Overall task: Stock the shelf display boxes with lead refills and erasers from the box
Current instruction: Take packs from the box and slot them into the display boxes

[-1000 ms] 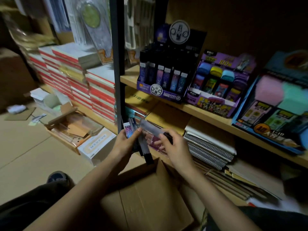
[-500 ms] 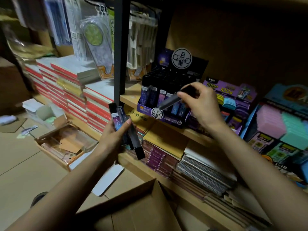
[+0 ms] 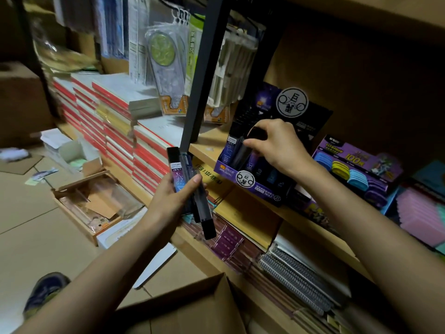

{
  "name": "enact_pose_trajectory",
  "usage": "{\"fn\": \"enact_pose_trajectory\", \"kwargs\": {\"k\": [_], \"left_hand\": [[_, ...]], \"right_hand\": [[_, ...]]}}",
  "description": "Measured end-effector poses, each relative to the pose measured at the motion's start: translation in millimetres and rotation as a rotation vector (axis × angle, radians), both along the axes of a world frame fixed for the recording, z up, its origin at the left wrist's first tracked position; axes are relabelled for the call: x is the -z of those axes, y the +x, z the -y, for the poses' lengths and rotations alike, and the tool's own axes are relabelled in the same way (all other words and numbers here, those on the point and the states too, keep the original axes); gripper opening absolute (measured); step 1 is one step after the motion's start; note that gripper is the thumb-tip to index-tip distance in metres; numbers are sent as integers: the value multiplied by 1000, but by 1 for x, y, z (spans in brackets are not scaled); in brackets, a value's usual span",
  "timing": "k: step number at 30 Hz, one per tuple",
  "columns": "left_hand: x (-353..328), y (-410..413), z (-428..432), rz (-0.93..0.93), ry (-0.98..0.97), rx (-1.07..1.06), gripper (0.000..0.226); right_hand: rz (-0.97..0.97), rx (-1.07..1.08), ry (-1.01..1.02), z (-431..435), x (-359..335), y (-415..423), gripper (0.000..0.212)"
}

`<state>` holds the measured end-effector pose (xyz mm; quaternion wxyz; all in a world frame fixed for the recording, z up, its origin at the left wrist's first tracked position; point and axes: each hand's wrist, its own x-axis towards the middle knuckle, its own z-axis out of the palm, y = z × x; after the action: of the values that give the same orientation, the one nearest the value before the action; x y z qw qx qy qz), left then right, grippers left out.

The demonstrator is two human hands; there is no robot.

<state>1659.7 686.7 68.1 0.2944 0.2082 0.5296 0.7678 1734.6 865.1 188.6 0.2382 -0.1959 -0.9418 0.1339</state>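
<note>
My left hand grips a small bunch of lead refill cases, dark with purple star labels, held upright in front of the shelf post. My right hand pinches one dark refill case by its black cap and holds it tilted into the front left of the purple refill display box on the wooden shelf. Several refill cases stand in rows inside that box. To its right stands the eraser display box with blue, yellow and purple erasers. The open cardboard box is at the bottom, its inside hidden.
A black metal shelf post rises between my hands and the stacked red-edged notebooks. Spiral notebooks and purple packs fill the lower shelf. A wooden tray and white boxes lie on the floor at left. My shoe shows bottom left.
My right hand took one case from the bunch, rose to the shelf and moved it down into the refill display box. My left hand lifted slightly with the remaining cases.
</note>
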Motion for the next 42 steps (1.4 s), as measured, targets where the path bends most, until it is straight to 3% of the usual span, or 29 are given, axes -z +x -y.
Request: {"fn": "enact_pose_trajectory", "kwargs": {"k": [4, 9, 13, 19, 22, 24, 26, 29, 33, 42], "left_hand": [[1, 0, 1, 3, -6, -5, 52], [0, 0, 2, 2, -10, 2, 53], [-1, 1, 3, -4, -25, 4, 59], [-1, 2, 1, -17, -35, -8, 57], [-1, 3, -1, -9, -34, -4, 59], [0, 5, -2, -13, -28, 1, 59], [-1, 7, -3, -27, -27, 5, 60], [-2, 7, -3, -34, -25, 10, 60], [-1, 5, -1, -34, -27, -10, 59], [0, -2, 2, -19, -46, -15, 65]], "right_hand": [[-98, 22, 53, 3, 14, -4, 33], [-148, 44, 324, 2, 22, -8, 26], [-109, 46, 261, 1, 17, -12, 22], [-219, 52, 9, -5, -10, -3, 13], [-23, 56, 213, 1, -4, 1, 35], [-103, 159, 324, 6, 8, 4, 35], [-217, 252, 227, 11, 22, 7, 31], [-162, 337, -29, 18, 48, 0, 37], [-260, 405, -199, 24, 73, -15, 24], [-473, 246, -364, 19, 57, -11, 18]]}}
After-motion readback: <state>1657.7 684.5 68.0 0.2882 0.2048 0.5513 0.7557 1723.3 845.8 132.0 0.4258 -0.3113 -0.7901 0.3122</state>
